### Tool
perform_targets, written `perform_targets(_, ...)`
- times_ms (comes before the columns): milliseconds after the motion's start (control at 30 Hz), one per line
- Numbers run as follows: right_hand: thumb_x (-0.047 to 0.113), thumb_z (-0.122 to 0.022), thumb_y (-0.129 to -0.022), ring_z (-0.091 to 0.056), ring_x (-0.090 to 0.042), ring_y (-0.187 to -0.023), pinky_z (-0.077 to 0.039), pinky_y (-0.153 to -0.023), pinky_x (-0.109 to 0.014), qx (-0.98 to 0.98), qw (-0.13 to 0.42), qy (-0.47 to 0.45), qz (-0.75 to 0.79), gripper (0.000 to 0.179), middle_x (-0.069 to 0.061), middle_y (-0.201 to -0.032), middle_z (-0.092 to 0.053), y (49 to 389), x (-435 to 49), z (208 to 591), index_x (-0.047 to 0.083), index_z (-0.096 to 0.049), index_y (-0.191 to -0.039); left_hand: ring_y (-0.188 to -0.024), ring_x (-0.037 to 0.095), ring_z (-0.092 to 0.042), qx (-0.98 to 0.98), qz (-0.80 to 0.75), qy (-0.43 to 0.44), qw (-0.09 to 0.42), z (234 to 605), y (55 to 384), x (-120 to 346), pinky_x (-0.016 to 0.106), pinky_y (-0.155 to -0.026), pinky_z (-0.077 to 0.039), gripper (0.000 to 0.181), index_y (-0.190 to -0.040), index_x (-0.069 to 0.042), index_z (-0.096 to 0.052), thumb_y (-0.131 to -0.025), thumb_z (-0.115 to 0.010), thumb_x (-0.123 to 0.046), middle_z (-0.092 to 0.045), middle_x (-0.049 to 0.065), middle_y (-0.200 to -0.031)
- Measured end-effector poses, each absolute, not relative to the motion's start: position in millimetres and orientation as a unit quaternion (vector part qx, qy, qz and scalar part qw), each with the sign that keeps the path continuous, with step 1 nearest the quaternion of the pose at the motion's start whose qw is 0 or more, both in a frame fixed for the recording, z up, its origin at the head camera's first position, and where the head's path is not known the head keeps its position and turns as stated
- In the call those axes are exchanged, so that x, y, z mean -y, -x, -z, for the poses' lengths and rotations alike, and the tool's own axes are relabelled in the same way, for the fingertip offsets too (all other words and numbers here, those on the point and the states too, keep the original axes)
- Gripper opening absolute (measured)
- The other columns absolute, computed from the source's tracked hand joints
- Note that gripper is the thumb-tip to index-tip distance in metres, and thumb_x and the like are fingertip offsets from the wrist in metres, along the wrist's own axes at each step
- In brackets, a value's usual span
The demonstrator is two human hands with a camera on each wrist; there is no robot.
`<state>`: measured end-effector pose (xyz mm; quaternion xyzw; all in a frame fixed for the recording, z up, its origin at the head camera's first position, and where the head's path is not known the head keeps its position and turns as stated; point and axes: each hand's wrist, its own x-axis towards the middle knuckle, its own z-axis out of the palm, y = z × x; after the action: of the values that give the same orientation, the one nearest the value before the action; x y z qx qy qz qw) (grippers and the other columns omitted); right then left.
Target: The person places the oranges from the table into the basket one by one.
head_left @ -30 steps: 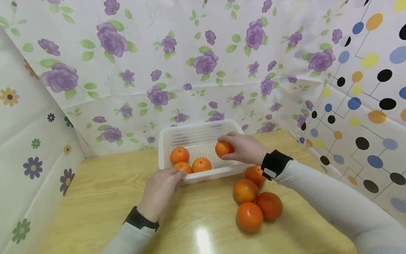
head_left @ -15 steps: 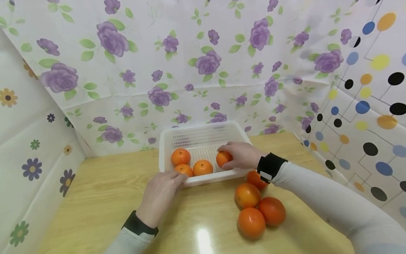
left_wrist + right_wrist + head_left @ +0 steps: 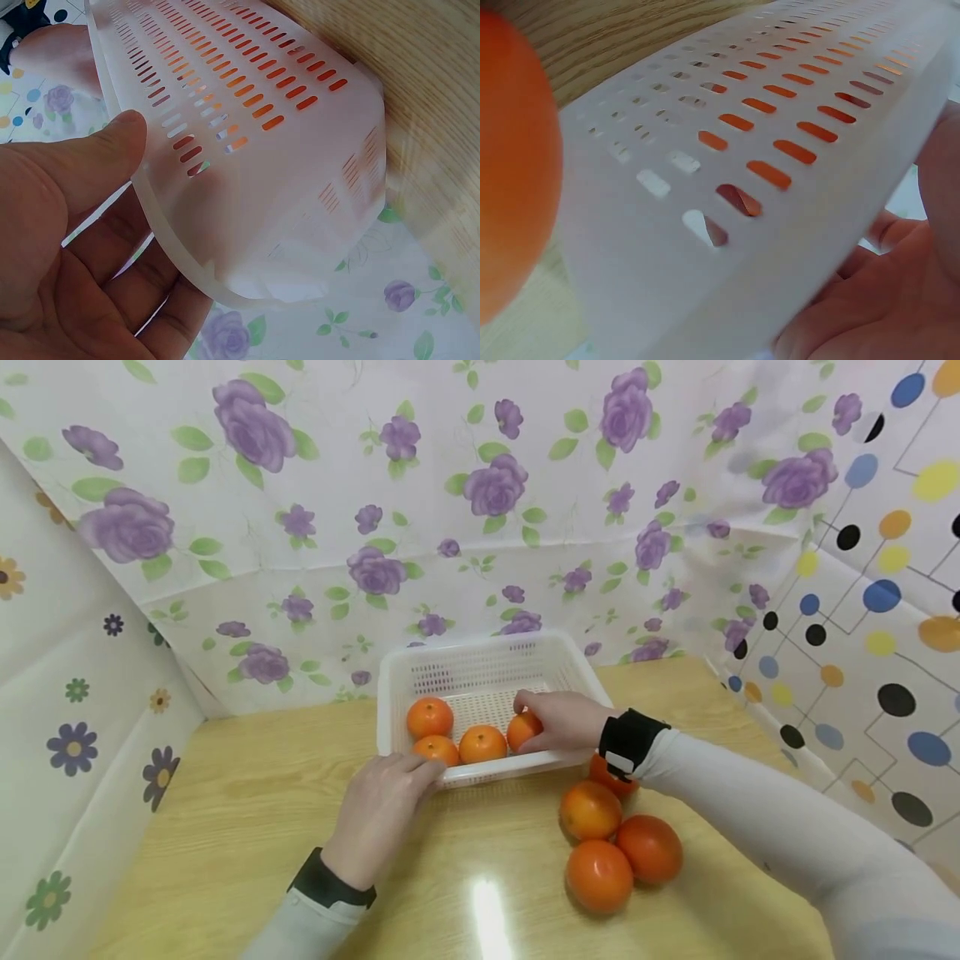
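Observation:
A white perforated plastic basket [image 3: 517,766] stands on the table. Inside, three oranges, including one near the front rim [image 3: 483,744], sit toward its left end. My right hand [image 3: 566,722] reaches over the front rim and grips another orange [image 3: 522,732], low in the basket beside them. My left hand [image 3: 386,802] holds the front left part of the rim; in the left wrist view its thumb [image 3: 124,142] lies on the outer wall and the fingers go behind the rim. From the right wrist, the basket wall [image 3: 630,247] hides the gripped orange.
Several loose oranges cluster on the wooden table [image 3: 247,827] in front of the basket's right end, including one nearest me [image 3: 599,876]. One [image 3: 611,777] is partly covered by my right wrist. A flowered sheet [image 3: 315,568] rises close behind the basket.
My right hand has lowered the orange into the basket and brought it left, against the others. My left hand keeps its hold on the rim. The head view has shifted slightly.

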<state>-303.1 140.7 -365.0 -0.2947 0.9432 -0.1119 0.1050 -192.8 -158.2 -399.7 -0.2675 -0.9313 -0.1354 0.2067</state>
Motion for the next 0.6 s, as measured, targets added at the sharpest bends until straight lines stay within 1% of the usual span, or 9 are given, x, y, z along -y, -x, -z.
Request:
perform_targets(100, 0.035, -0.087, -0.099, -0.06, -0.022, -0.085, -0.053, -0.081, -0.034, -0.942, 0.108, 0.296, 0.114, 0.05, -0.001, -0.097, -0.066, 302.7, -139.2, 363.3, 0.01, -0.059, -0.133, -0.092, 0.021, -0.076, 0.933, 0.133, 0.266, 0.205, 398.7, 192.6, 157.8, 0.041, -0.082, -0.062, 0.029, -0.115, -0.015, -0.084, -0.088, -0.094, -0.019, -0.082, 0.001, -0.108)
perform_targets(233, 0.035, -0.086, -0.1, -0.059, -0.021, -0.085, -0.051, -0.08, -0.033, -0.942, 0.112, 0.295, 0.113, 0.048, -0.002, -0.096, -0.065, 303.5, -138.2, 362.4, 0.01, -0.06, -0.132, -0.093, 0.021, -0.076, 0.933, 0.132, 0.264, 0.204, 397.9, 192.9, 157.8, 0.041, -0.083, -0.062, 0.028, -0.115, -0.014, -0.084, -0.089, -0.093, -0.021, -0.082, 0.002, -0.109)
perform_targets(467, 0.03, -0.084, -0.102, -0.06, -0.023, -0.09, -0.053, -0.085, -0.034, -0.941, 0.129, 0.289, 0.123, 0.04, -0.002, -0.098, -0.066, 302.8, -137.2, 361.4, 0.01, -0.065, -0.13, -0.093, 0.022, -0.076, 0.928, 0.137, 0.271, 0.214, 399.3, 192.6, 159.2, 0.042, -0.083, -0.062, 0.029, -0.114, -0.013, -0.084, -0.088, -0.095, -0.017, -0.082, 0.003, -0.108)
perform_targets(600, 0.029, -0.084, -0.102, -0.061, -0.024, -0.094, -0.055, -0.092, -0.037, -0.94, 0.134, 0.289, 0.123, 0.041, -0.003, -0.104, -0.069, 300.6, -137.5, 360.2, 0.009, -0.066, -0.133, -0.092, 0.021, -0.076, 0.928, 0.137, 0.273, 0.215, 401.1, 193.1, 159.0, 0.041, -0.082, -0.062, 0.029, -0.114, -0.015, -0.084, -0.087, -0.095, -0.018, -0.082, 0.002, -0.108)
